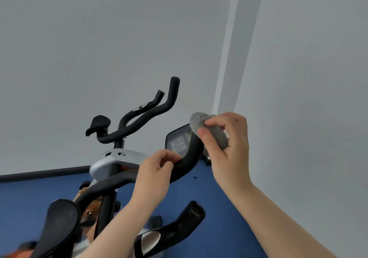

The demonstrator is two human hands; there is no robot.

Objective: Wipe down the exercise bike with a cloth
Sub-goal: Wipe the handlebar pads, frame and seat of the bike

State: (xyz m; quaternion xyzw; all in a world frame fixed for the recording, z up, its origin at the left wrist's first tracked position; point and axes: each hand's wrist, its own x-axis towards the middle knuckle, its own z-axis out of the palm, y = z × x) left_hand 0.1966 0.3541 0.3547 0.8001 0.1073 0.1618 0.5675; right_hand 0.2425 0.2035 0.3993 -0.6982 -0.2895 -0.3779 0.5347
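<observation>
Here, right hand [229,150]: fingers and thumb curled round a bunched grey cloth [209,129], pinched tight, wad pressed against the upper end of the near black handlebar [185,164]. Left hand [157,175]: fingers wrapped over the same handlebar just below the cloth, steadying it. Directly behind the cloth, partly covered by it: console display [178,142], dark bezel, grey screen. Farther out: second curved handlebar [147,116] with a silver pulse-sensor plate, a padded elbow rest [98,125], the grey stem cover [117,161]. Below: another elbow pad [59,224] at lower left, a grip end [196,213] at lower right, blue floor [209,227], grey wall [99,38] behind.

Judged risks from this position:

- Cloth held as a compact wad, so little surface meeting the round bar; likely streaks or a missed underside unless opened out and wrapped round the tube.
- Cloth edge close to the console; a firm stroke upward likely to drag across the screen or press buttons. If damp (cannot tell), moisture at the bezel seam.
- Left hand covering a section of the bar; that section probably left unwiped unless moved.
- Strong sideways push on the bar end likely to rock or shift the exercise bike [107,198].
- Remaining bars, pads and frame apparently not yet addressed.
</observation>
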